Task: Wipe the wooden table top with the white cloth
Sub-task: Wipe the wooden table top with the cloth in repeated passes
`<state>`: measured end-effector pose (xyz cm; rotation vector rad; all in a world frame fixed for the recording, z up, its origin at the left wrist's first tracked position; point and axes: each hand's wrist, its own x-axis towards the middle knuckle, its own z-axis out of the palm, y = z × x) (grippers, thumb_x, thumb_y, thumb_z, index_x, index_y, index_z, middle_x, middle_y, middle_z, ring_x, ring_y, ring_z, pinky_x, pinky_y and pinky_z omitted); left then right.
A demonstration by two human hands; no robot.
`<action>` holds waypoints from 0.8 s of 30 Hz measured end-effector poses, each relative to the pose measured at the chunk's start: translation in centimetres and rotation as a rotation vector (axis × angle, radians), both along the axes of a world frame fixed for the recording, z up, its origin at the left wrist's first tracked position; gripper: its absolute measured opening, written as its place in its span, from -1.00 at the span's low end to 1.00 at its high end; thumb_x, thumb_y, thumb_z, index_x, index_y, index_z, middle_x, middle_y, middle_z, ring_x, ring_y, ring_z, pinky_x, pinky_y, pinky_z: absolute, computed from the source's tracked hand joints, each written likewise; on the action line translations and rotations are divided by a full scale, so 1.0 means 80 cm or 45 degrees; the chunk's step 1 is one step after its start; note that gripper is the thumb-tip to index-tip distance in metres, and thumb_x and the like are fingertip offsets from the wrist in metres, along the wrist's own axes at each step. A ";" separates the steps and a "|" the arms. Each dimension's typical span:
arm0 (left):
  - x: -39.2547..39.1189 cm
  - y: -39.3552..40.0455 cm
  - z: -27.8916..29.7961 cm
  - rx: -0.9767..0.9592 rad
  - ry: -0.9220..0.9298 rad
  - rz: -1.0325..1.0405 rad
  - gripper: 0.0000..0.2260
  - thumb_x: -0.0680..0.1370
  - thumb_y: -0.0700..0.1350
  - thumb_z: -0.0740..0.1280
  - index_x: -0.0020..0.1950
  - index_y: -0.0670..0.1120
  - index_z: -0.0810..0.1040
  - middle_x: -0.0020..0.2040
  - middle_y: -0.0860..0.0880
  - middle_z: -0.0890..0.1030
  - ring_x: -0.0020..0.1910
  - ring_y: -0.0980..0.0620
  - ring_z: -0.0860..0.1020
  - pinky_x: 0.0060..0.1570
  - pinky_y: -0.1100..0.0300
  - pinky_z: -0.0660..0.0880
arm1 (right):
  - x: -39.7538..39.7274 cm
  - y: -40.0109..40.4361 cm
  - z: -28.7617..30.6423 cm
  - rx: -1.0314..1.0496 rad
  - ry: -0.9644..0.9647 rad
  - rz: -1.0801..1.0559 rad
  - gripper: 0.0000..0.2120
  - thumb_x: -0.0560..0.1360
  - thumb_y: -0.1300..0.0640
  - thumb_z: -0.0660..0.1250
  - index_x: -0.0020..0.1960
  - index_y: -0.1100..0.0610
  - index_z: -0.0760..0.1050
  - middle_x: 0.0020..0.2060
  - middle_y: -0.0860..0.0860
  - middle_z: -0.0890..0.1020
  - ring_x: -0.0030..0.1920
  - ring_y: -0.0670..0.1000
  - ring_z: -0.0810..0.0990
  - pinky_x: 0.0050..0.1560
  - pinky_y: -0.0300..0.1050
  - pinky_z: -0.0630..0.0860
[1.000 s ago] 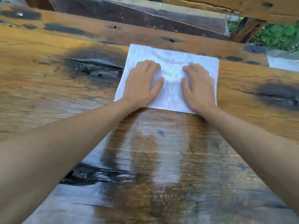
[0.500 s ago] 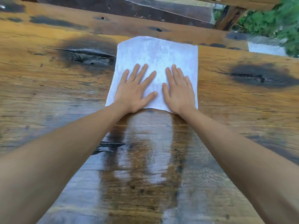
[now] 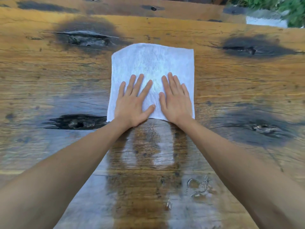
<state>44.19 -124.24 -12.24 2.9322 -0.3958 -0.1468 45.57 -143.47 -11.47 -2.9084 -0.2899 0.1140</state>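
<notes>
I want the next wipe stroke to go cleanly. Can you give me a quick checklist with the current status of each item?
1. Left hand flat on the white cloth: ok.
2. Right hand flat on it too: ok.
3. Cloth spread, not bunched: ok.
4. Table top ahead of the cloth free of objects: ok.
5. Wet streak near the person left to wipe: not ok.
6. Cloth's underside clean: cannot tell.

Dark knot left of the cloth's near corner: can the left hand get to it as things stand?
Probably yes. The left hand lies flat on the white cloth, and the dark knot sits just beside it on bare wooden table top, with nothing between.
</notes>
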 end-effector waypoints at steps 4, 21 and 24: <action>-0.042 -0.003 -0.002 -0.010 0.011 -0.014 -0.29 0.59 0.36 -0.03 0.68 0.10 -0.06 0.69 -0.05 -0.12 0.67 -0.11 -0.16 0.59 -0.22 -0.07 | -0.046 -0.001 0.001 0.014 0.004 -0.030 -0.45 0.73 -0.05 -0.02 0.68 0.07 0.02 0.67 0.03 0.01 0.67 0.02 -0.06 0.64 0.07 -0.06; -0.262 -0.014 -0.006 -0.039 0.027 -0.050 -0.29 0.59 0.33 -0.02 0.68 0.05 -0.03 0.69 -0.06 -0.09 0.67 -0.11 -0.15 0.59 -0.21 -0.06 | -0.270 -0.004 0.003 0.024 0.071 -0.158 -0.46 0.73 -0.06 -0.02 0.68 -0.01 0.01 0.67 -0.05 -0.01 0.66 -0.05 -0.10 0.64 0.07 -0.03; -0.297 -0.015 -0.006 -0.051 0.016 -0.056 -0.29 0.60 0.33 0.00 0.68 0.06 -0.03 0.69 -0.06 -0.09 0.67 -0.11 -0.14 0.60 -0.21 -0.06 | -0.304 -0.008 0.005 0.026 0.082 -0.163 -0.46 0.73 -0.05 0.00 0.68 -0.02 0.01 0.67 -0.06 -0.01 0.66 -0.05 -0.09 0.64 0.06 -0.04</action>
